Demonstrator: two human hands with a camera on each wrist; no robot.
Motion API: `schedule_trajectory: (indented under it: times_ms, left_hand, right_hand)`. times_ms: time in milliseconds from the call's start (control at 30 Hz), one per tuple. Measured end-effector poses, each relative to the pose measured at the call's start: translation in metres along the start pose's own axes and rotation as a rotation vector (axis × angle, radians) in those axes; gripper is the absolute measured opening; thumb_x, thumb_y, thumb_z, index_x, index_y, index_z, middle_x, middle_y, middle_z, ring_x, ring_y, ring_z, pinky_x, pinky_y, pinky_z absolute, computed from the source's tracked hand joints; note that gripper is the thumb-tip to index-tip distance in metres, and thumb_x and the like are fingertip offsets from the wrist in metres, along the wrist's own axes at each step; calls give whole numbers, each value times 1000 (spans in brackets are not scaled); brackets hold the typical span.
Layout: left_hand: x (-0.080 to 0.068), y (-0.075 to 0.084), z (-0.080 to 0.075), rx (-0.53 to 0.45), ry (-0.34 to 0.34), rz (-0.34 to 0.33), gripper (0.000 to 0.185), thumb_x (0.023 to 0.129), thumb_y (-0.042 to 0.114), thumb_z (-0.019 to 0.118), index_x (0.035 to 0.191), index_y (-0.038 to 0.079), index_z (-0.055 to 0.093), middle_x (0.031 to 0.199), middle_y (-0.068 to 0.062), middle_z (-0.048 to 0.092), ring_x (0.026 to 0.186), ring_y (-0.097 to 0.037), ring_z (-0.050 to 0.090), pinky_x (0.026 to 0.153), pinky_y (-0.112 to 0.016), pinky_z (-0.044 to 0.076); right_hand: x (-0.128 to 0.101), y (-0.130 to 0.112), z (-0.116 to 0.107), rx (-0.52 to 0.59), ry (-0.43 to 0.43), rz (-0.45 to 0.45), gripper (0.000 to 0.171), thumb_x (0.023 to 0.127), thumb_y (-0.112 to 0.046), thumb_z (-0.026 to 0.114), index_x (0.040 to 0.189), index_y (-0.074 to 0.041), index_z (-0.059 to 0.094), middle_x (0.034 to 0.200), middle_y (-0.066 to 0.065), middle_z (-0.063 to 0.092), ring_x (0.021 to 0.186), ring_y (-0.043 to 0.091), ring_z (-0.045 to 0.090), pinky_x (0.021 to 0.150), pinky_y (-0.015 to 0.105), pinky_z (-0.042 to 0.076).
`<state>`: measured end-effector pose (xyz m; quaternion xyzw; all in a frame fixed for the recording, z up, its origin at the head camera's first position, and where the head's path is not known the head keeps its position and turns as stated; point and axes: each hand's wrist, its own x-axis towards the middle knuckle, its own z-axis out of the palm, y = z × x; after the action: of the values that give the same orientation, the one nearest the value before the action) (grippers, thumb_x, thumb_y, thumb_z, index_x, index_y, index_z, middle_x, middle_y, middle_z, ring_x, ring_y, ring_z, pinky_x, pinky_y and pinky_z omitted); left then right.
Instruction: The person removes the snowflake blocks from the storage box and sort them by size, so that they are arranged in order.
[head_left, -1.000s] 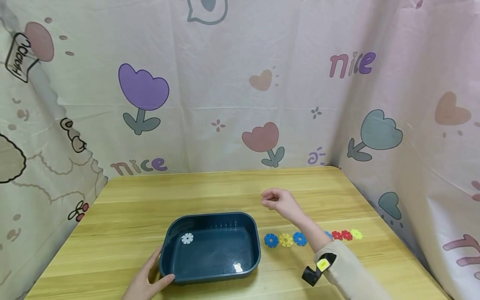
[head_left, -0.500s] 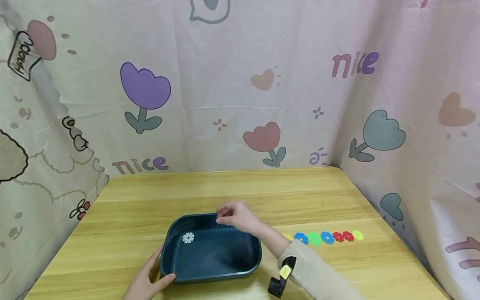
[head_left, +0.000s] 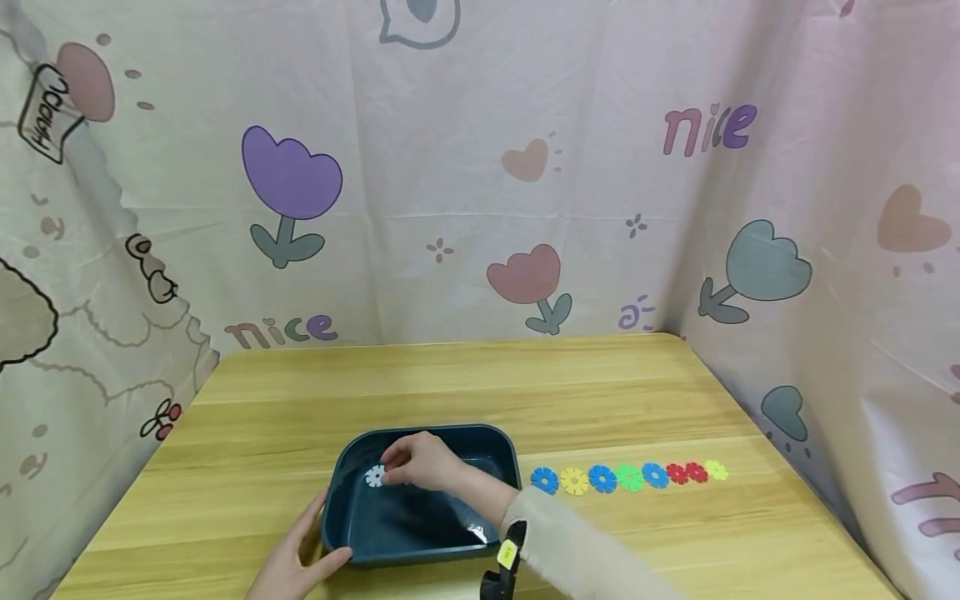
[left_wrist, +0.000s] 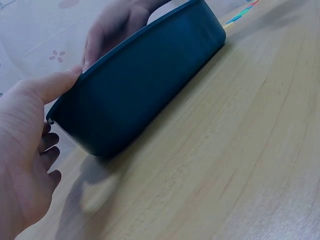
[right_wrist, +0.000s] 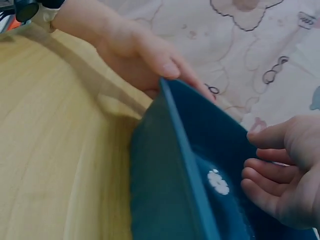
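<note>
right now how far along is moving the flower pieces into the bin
Barely begun: one white flower piece lies in the blue bin. The right hand is over the bin beside that piece, while the left hand holds the bin's corner. Eight coloured pieces are lined up on the table.

I count one dark blue tub [head_left: 495, 454], one white snowflake disc [head_left: 373, 476] in it, eight discs in my row on the one table [head_left: 465, 375]: three blue [head_left: 545, 480], two yellow [head_left: 573, 481], one green [head_left: 629, 477], two red [head_left: 677, 473], two hands.
</note>
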<state>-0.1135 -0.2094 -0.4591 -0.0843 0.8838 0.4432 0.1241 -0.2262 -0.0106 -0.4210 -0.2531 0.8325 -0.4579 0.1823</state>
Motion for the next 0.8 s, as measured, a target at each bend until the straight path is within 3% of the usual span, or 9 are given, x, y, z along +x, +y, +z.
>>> schedule_trajectory:
  times_ms: [233,567,800]
  left_hand:
    - [-1,0,-1,-5,-1,7,91,85,49,62,150,8,13,149,-31,18,131,-54,21,96,-68,31]
    - [4,-2,-1,-14,-27,-13,92,85,50,60,150,8,12,149,-32,15,131,-55,19,96,-68,30]
    - [2,-4,-1,-28,-15,11,90,85,46,62,150,8,13,149,-30,16,132,-54,19,96,-68,30]
  right_hand:
    - [12,4,17,-91,36,-5,26,80,-13,74,103,-4,69,91,1,68,80,5,60,68,18,50]
    - [20,6,27,-71,65,51,32,78,-9,75,109,-5,68,97,3,67,76,6,59,66,19,49]
    - [22,11,32,-269,54,-13,33,80,-12,74,112,-8,68,100,1,68,70,3,53,62,15,45]
